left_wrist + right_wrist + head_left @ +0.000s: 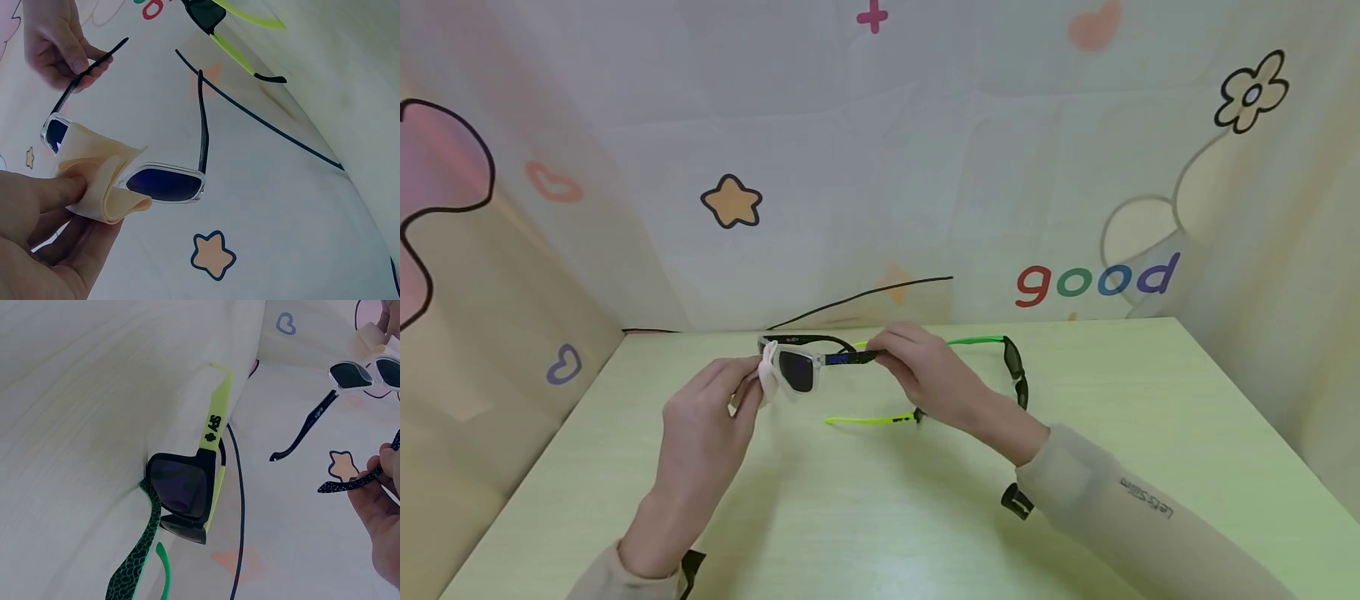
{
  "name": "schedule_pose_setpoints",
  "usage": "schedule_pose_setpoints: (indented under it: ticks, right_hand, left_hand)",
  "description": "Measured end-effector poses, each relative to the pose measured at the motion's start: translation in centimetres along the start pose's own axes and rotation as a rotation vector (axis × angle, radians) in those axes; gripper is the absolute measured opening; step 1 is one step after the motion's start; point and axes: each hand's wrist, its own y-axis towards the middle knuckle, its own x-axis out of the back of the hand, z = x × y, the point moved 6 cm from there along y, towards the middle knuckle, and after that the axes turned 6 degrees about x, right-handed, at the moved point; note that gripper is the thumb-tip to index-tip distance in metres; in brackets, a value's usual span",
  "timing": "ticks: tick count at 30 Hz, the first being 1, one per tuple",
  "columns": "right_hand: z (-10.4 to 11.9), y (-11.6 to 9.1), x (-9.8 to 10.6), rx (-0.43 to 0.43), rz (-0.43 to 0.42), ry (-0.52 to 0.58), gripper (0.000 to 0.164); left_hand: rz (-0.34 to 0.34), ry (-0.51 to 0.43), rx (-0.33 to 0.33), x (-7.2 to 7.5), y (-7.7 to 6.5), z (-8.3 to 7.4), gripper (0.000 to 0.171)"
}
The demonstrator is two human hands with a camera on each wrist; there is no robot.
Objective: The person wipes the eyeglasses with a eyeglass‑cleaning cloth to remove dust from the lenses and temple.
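Observation:
Sunglasses (797, 372) with a clear frame, dark lenses and black temples are held up above the table between my two hands. My left hand (706, 421) pinches a cream cloth (100, 165) folded over the front of the sunglasses. In the left wrist view the cloth covers the bridge and part of one lens; the other lens (165, 183) is bare. My right hand (934, 375) grips one speckled black temple (350, 485) near its end. The other temple (304, 430) stands out unfolded, untouched by the fingers.
Behind my right hand, more sunglasses lie on the pale table (880, 517): a black frame (181, 487) with a neon yellow temple (872, 419) marked SPY, and a green temple (977, 340). A printed curtain (850, 167) hangs behind the table.

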Motion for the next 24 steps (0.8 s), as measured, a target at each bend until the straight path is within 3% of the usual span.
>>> schedule_pose_setpoints:
  ticks: [6, 11, 15, 18, 24]
  right_hand:
    - [0.6, -0.5, 0.9, 0.059, -0.002, -0.009, 0.018]
    - [0.8, -1.0, 1.4, 0.084, -0.006, -0.011, 0.021]
    - [0.8, -1.5, 1.8, 0.088, -0.005, -0.008, 0.021]
    - [0.8, -1.9, 1.9, 0.094, 0.004, -0.002, 0.024]
    - [0.8, -2.6, 2.0, 0.115, 0.034, 0.026, 0.027]
  left_hand:
    - [-0.011, -0.044, -0.086, -0.2, -0.1, -1.2, 0.038]
    - [0.044, -0.127, -0.135, -0.6, 0.0, -2.2, 0.045]
    - [0.13, -0.205, -0.175, -1.1, -0.1, -2.8, 0.045]
    - [0.221, -0.259, -0.164, -1.5, -0.3, -3.0, 0.042]
    - [0.431, -0.387, -0.045, -2.6, -0.8, -3.0, 0.029]
